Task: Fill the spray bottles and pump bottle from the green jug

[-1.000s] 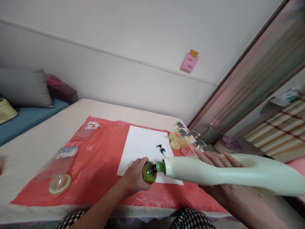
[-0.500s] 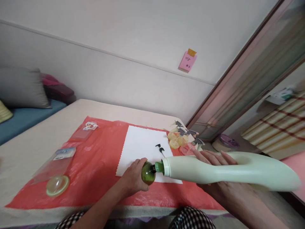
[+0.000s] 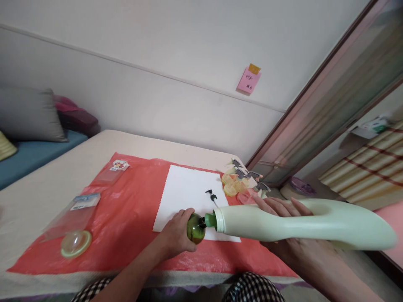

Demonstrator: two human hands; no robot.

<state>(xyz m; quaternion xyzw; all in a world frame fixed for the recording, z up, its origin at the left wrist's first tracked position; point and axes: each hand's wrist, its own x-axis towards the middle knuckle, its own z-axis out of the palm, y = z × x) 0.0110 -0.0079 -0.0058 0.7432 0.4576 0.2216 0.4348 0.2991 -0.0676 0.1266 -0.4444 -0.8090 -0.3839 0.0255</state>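
Note:
My left hand (image 3: pixel 177 235) is wrapped round a small green see-through bottle (image 3: pixel 195 229), whose dark neck points right and up. In my right hand (image 3: pixel 285 224) lies a big pale green detergent-style jug (image 3: pixel 248 220), tipped almost level, fingers over its top and palm beneath. A green spout (image 3: pixel 210 219) at the jug's threaded mouth meets or nearly meets the bottle's neck; whether liquid is flowing I cannot tell. Just behind the jug's mouth, a black pump head (image 3: pixel 212 195) with a pale tube rests on a white scallop-edged sheet (image 3: pixel 185 188).
Red plastic sheeting (image 3: pixel 135 226) covers part of the cream-topped table (image 3: pixel 151 144). On its left lie a round clear lid (image 3: pixel 76 244) and two clear packets (image 3: pixel 86 202). Yellowish plastic pieces (image 3: pixel 233 184) and fan-shaped items lie at the right. A pink note (image 3: pixel 248 80) hangs on the wall.
Almost nothing differs. Both hands keep their hold, and the jug stays tipped at the bottle's neck; the view has shifted very slightly.

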